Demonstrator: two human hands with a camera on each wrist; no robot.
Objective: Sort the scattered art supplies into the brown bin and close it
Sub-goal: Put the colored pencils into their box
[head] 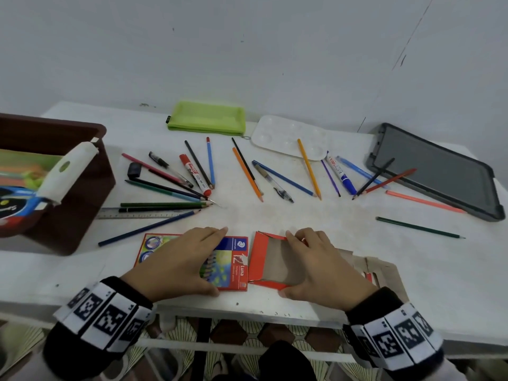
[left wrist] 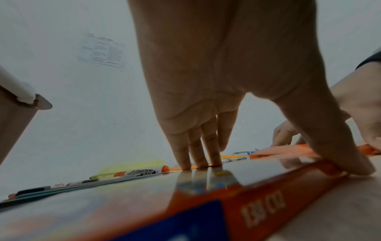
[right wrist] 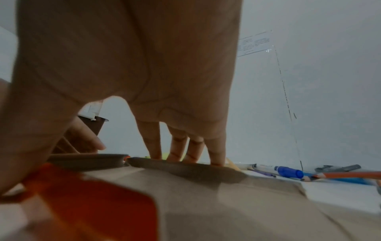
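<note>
- Under the left hand (head: 180, 259), at the near desk (head: 275, 215) edge, lies a flat glossy pencil box (head: 236, 268); the grip spans it, straight fingers (left wrist: 198, 153) pressing its far edge and the thumb against its near corner, not curled round it.
- Just right of that grip, the right hand (head: 321, 266) rests on an unfolded carton (head: 270, 259), matte grey-brown board inside, red outside; fingers arch onto its far raised flap, thumb at the near edge. Whether this grip pinches the flap or only presses it, I cannot tell.
- Risk, as I judge it: the glossy box is slick and thin, so a spanning grip could slip as it lifts; the limp carton could buckle or tear at its creases if dragged one-handed.
- Beyond both grips, slim coloured pencils (head: 247, 174), pens and a red marker (head: 195, 174) fan out loose; being round, they could roll off the desk if a sleeve sweeps them.
- Left of the left grip, well apart, stands the brown bin (head: 90, 188), rigid plastic, open, already holding some things, a white handle across its rim.
- Far right of the right grip lies a dark flat lid (head: 437, 171), probably the bin's.
- Farthest back sit a lime mesh pouch (head: 206, 118) and a white dimpled palette (head: 280, 136).
</note>
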